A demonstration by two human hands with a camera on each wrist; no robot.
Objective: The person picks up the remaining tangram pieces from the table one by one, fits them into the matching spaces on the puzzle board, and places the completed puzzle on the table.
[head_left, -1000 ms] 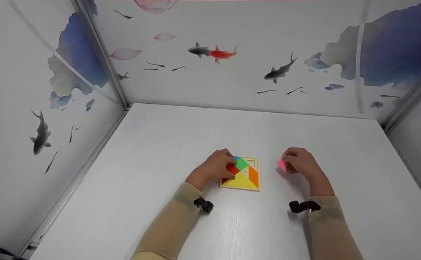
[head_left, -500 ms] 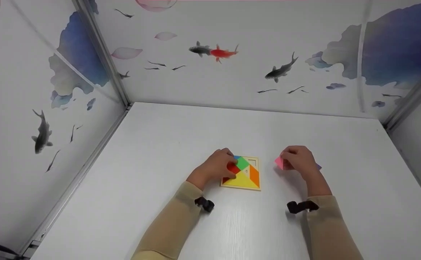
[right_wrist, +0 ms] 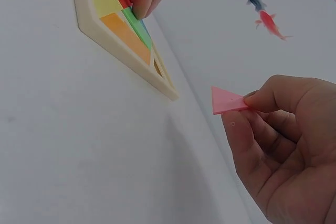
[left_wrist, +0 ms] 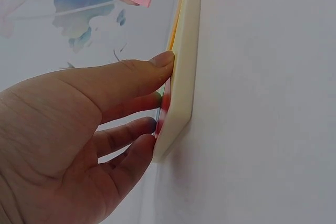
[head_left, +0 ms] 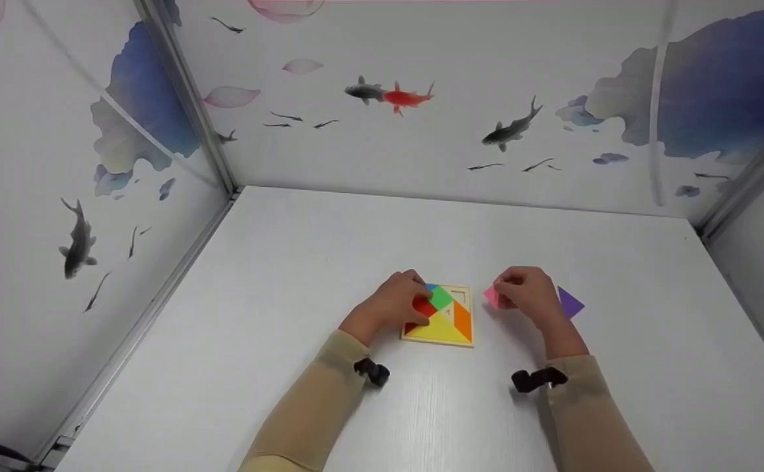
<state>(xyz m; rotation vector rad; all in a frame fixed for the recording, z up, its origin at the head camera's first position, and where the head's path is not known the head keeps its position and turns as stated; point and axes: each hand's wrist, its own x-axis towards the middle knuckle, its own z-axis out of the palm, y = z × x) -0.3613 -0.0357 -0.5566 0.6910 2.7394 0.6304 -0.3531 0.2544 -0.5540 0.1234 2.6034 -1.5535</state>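
Observation:
Pinched between the thumb and fingers of my right hand is a pink triangle, held right of the puzzle board. The square board has a pale wooden frame, with red, green, blue, yellow and orange pieces in it. A large recess at its upper right and a small one near the middle show bare wood. My left hand lies over the board's left side, thumb and fingertips pressing on its face, covering part of the red.
A purple triangle lies on the white table, just right of my right hand. Walls printed with fish and blue shapes stand behind the table and at both sides.
My right hand has moved left with the pink triangle, nearer the board, and the purple triangle has come into view behind it. My left hand has stayed where it was.

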